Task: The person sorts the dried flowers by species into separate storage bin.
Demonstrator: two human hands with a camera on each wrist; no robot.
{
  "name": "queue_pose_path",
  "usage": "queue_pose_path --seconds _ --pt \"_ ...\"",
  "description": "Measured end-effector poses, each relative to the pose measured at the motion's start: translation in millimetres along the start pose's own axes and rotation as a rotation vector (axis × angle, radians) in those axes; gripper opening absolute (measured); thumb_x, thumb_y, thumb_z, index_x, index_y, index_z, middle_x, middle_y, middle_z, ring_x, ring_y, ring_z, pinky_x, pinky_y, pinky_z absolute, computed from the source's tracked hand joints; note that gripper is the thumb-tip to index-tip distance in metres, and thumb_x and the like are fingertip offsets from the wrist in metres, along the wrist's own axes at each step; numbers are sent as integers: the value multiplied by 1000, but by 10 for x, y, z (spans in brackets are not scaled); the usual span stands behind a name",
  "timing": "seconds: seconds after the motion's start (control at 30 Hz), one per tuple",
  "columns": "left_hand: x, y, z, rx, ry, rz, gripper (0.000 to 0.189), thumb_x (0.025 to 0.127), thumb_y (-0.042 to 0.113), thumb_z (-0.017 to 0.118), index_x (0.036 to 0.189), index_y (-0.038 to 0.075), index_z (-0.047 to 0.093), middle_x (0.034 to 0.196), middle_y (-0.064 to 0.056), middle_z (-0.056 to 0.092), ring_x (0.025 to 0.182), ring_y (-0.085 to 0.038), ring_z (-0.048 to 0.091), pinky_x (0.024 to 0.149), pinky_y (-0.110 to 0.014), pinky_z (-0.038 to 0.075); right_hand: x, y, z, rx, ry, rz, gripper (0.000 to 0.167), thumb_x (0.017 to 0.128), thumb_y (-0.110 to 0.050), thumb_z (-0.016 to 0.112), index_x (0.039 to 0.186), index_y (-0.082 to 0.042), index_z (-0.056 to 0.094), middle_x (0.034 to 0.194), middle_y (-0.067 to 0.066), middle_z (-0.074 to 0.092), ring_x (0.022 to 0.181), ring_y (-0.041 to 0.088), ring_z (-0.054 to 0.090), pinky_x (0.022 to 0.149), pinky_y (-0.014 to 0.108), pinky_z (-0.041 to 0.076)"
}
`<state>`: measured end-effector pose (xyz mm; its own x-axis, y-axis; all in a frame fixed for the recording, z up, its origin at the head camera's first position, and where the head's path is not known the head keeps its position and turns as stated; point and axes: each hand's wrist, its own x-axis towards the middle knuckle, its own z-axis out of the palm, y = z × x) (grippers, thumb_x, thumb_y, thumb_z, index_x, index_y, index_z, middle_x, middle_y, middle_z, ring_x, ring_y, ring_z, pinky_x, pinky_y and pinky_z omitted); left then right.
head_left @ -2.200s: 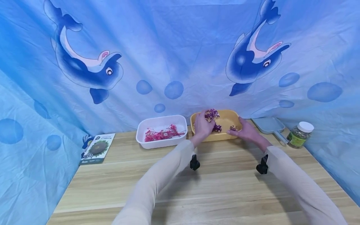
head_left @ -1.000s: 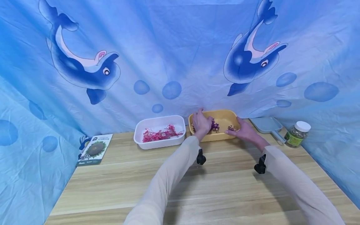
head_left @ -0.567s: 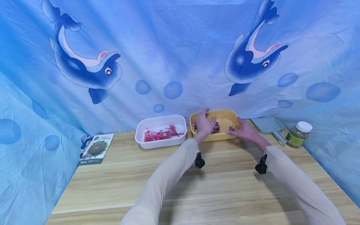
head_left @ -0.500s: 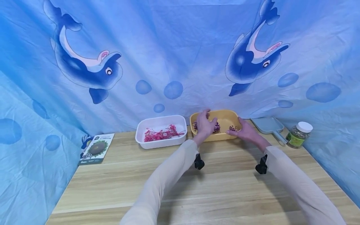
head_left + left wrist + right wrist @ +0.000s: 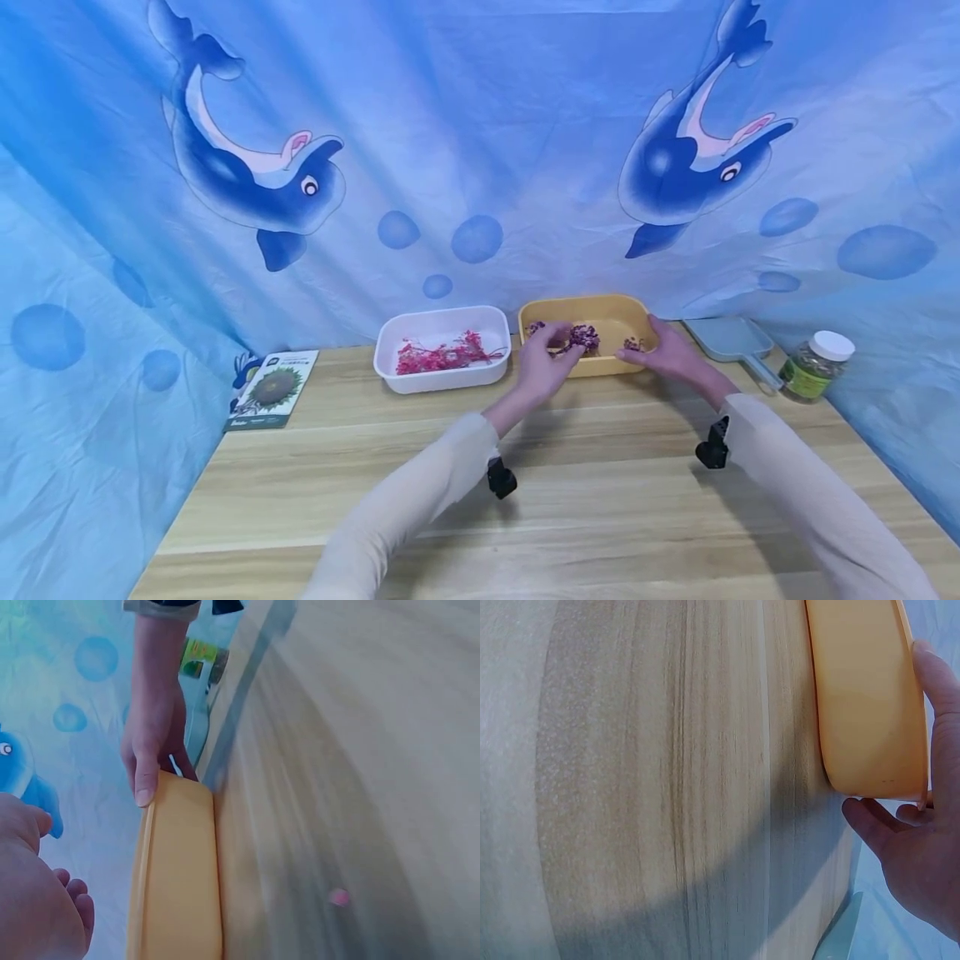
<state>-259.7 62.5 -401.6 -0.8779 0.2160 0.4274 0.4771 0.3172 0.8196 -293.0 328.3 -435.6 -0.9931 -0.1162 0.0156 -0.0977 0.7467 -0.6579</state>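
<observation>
A yellow plastic tray (image 5: 600,367) stands at the back of the table, with dried purple flowers (image 5: 583,337) inside. My left hand (image 5: 543,367) reaches over the tray's front left, its bent fingers and thumb apart around the near side of the flowers. In the left wrist view that hand (image 5: 37,892) shows its thumb and fingertips beside the tray's rim, the flowers hidden. My right hand (image 5: 671,354) grips the tray's right end, thumb on the rim and fingers against the outside wall, as the right wrist view also shows of the yellow tray (image 5: 870,697).
Left of the yellow tray is a white tray (image 5: 442,382) of pink dried flowers (image 5: 446,354). A grey-blue dustpan (image 5: 731,337) and a white-lidded jar (image 5: 813,367) stand right; a sunflower booklet (image 5: 273,389) lies left. A pink speck (image 5: 339,898) lies on the table.
My left hand held a purple bunch up over the tray, lowered it and let go at the left side. Since then it has drawn back toward the tray's front. The right hand has kept its grip.
</observation>
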Motion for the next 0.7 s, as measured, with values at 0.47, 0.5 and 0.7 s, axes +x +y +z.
queue_pose_path --seconds 0.47,0.5,0.7 --pt "-436 -134 -527 -1 24 -21 39 87 7 75 124 0 65 111 -15 69 102 -32 64 88 -45 55 -76 51 -112 -55 -12 -11 123 86 -64 68 152 15 0 153 43 10 138 59 18 112 65 21" --pt "-449 -151 -567 25 38 0 39 86 7 76 124 0 65 111 -16 69 101 -32 65 87 -45 55 -82 57 -117 -57 -12 -8 124 85 -64 68 152 15 0 153 43 10 138 60 18 112 65 21" --pt "-511 -226 -796 184 106 120 40 84 6 78 121 -1 66 109 -17 69 99 -33 65 84 -47 55 -137 86 -150 -92 20 -20 123 89 -64 64 150 17 -5 151 46 7 135 63 20 110 67 22"
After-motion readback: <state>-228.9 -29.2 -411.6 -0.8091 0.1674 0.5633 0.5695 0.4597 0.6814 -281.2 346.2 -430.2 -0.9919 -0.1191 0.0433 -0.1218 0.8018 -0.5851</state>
